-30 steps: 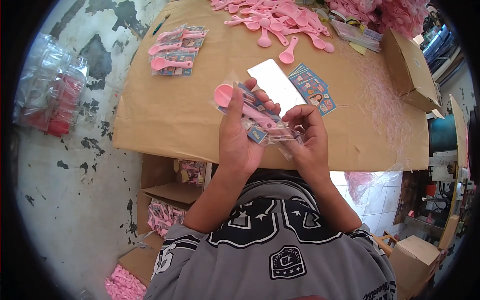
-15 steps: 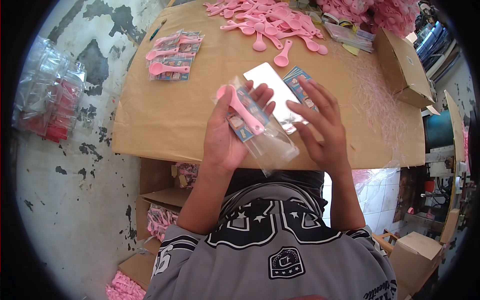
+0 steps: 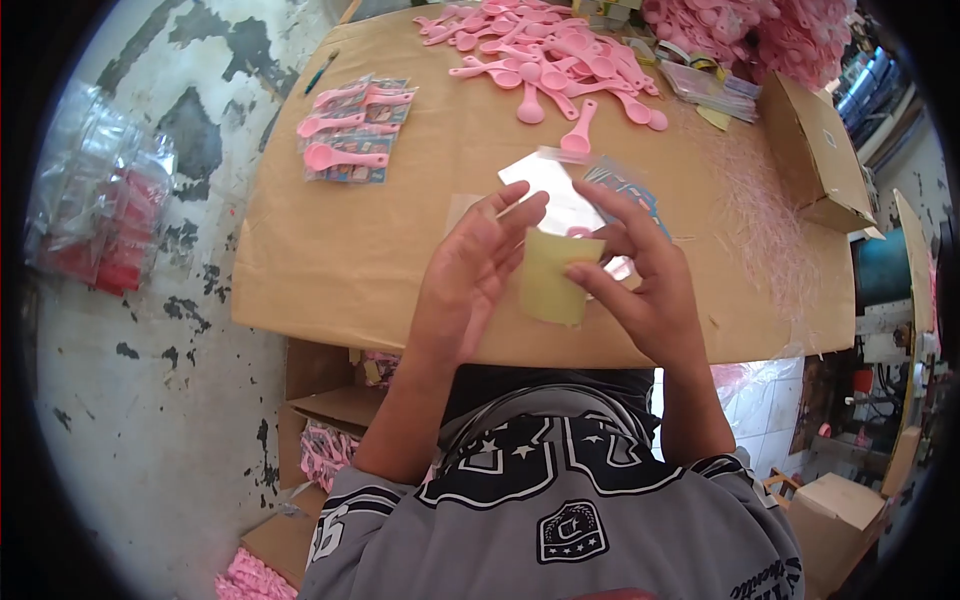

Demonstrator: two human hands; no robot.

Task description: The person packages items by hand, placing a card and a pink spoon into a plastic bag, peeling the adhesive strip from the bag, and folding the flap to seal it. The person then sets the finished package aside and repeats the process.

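Observation:
My right hand (image 3: 640,275) pinches a clear bag between thumb and fingers. The pale yellow-green back of the card (image 3: 550,280) inside it faces me. Bits of pink spoon (image 3: 578,232) show behind the card; most of the spoon is hidden. Just left of the card, my left hand (image 3: 480,260) is open with its fingers apart. Beyond both hands lies a shiny white sheet (image 3: 525,180), partly covered. Beside it are blue printed cards (image 3: 635,195), partly behind my right fingers. A single pink spoon (image 3: 577,128) rests above them.
Bagged spoons with cards (image 3: 345,160) lie at the table's left, below a pen (image 3: 320,75). A heap of pink spoons (image 3: 550,50) covers the back. At right stand a cardboard box (image 3: 815,150) and pink shreds (image 3: 765,230). Clear bags (image 3: 710,88) are stacked near the tape.
The bagged spoon has passed from my left hand to my right and turned over, so the card's plain back shows. My left hand has let go. The view has shifted slightly.

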